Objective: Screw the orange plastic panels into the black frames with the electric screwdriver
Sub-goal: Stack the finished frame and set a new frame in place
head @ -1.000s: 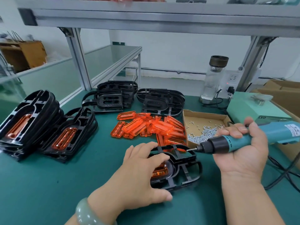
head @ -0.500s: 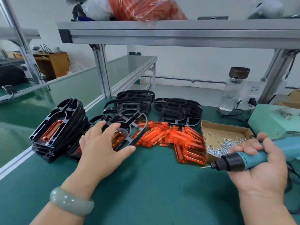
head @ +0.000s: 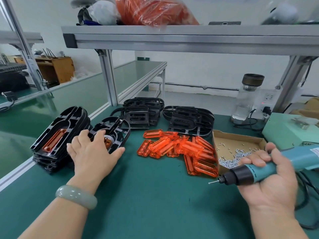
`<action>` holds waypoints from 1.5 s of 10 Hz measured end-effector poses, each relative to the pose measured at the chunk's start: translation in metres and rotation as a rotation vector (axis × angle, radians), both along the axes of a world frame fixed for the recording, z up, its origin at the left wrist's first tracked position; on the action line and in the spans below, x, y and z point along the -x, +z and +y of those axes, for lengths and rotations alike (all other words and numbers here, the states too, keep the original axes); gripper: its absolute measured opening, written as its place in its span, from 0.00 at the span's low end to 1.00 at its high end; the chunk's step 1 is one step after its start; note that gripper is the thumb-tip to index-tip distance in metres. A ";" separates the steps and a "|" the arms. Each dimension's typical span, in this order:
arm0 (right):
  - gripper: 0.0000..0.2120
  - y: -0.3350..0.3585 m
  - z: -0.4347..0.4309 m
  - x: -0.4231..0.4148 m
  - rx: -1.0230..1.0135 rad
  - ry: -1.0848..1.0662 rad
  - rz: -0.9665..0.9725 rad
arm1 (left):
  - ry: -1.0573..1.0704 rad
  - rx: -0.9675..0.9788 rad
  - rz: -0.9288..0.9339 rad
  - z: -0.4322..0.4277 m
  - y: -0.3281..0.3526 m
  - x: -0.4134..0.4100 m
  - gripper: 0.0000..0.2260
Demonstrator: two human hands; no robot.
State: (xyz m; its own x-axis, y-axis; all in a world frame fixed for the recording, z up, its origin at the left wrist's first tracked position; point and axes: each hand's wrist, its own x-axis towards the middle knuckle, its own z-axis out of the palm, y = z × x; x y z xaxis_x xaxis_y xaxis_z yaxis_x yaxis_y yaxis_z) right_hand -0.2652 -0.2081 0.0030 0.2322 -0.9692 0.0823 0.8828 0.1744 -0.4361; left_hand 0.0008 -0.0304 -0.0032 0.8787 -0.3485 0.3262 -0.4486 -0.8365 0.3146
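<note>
Screwdriver (head: 255, 171), 1, fills right hand (head: 269, 192); left hand (head: 93, 152) holds 1 frame (head: 120, 133).

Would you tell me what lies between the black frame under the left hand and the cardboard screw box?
In the head view, a heap of loose orange panels lies on the green mat between black frame and box.
</note>
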 end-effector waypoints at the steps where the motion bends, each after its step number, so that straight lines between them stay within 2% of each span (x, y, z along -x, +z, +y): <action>1: 0.07 0.000 0.000 -0.001 -0.007 0.008 0.003 | 0.026 -0.002 -0.003 0.000 -0.003 0.000 0.34; 3: 0.06 0.000 -0.001 -0.001 -0.019 0.012 -0.004 | 0.018 0.069 -0.053 -0.001 0.001 -0.002 0.28; 5: 0.07 0.000 0.000 -0.002 -0.024 0.011 -0.012 | -0.028 0.043 -0.106 -0.001 0.000 -0.002 0.25; 6: 0.07 0.000 0.000 -0.002 -0.025 0.012 -0.015 | -0.040 0.000 -0.084 -0.002 -0.001 0.003 0.27; 8: 0.06 -0.001 0.000 -0.002 -0.033 0.012 -0.022 | -0.068 0.058 -0.101 -0.002 0.001 0.014 0.28; 9: 0.05 -0.002 -0.001 -0.002 -0.043 0.015 -0.029 | -0.131 0.142 -0.159 -0.006 0.003 0.023 0.26; 11: 0.05 -0.004 -0.001 -0.003 -0.057 0.018 -0.029 | -0.433 0.238 -0.262 -0.039 0.004 0.053 0.20; 15: 0.04 -0.005 -0.006 -0.002 -0.068 0.025 -0.006 | -0.680 0.040 -0.033 -0.146 -0.001 0.049 0.21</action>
State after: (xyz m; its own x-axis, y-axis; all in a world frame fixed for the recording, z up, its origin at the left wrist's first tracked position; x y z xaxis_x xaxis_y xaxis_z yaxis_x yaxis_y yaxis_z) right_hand -0.2635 -0.2144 -0.0016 0.2563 -0.9664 0.0175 0.8804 0.2259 -0.4171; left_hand -0.0479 -0.1762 -0.0046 0.4582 -0.8066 0.3734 -0.8802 -0.3534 0.3168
